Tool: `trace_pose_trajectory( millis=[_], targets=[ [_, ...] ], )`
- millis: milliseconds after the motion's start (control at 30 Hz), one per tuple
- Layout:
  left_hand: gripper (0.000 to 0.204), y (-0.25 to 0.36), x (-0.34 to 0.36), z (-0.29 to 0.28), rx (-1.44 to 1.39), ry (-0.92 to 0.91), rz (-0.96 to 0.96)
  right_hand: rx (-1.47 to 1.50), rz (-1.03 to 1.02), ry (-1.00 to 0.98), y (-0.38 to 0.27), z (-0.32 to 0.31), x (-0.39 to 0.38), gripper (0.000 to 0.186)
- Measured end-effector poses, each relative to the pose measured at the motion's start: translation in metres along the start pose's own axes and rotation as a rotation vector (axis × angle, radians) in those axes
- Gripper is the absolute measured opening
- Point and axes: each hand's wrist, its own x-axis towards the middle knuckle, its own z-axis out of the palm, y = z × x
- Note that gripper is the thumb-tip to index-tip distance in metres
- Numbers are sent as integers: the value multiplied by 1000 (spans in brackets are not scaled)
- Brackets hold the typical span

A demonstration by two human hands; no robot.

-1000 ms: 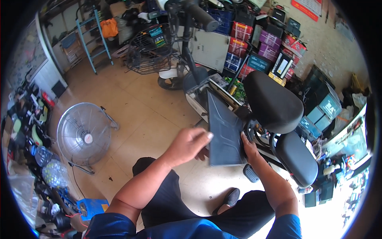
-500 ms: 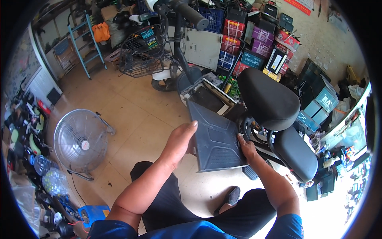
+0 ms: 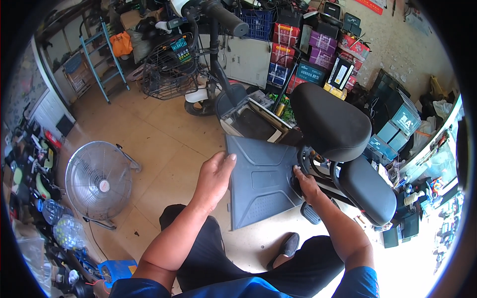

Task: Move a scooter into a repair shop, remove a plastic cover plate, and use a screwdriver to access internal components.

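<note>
Head view: a flat grey plastic panel with moulded ridges point(image 3: 261, 181) is held over the footboard area of a small electric scooter, just in front of the black padded saddle point(image 3: 330, 121). The left hand point(image 3: 214, 175) is laid on the panel's left edge, palm down, the fingers spread loosely and curled over the rim, the thumb pointing toward the saddle. The right hand point(image 3: 304, 183) is pressed against the panel's right edge, directly below the saddle; its fingers are bent round the rim (how tightly cannot be told, as the fingertips are hidden behind the panel). Above the panel, on the far side from the person, an open battery compartment with a pale frame point(image 3: 253, 119) is seen. A second black cushion point(image 3: 367, 188) is placed to the right of the saddle. Well to the left of the saddle, a round wire-guarded floor fan point(image 3: 98, 180) stands on the tan tiled floor point(image 3: 159, 134). Beyond the saddle, stacked coloured cartons point(image 3: 298, 49) are ranged along the wall.
</note>
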Motion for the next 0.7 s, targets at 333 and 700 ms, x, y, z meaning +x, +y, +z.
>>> trace_pose_trajectory(
  millis=[333,700],
  targets=[
    [52,-11,4,1,119,13,99,-419,269,-166,11,-1,6,73],
    [19,11,-4,-1,-156,-160,-115,-102,146,-157,4,-1,1,53]
  ],
)
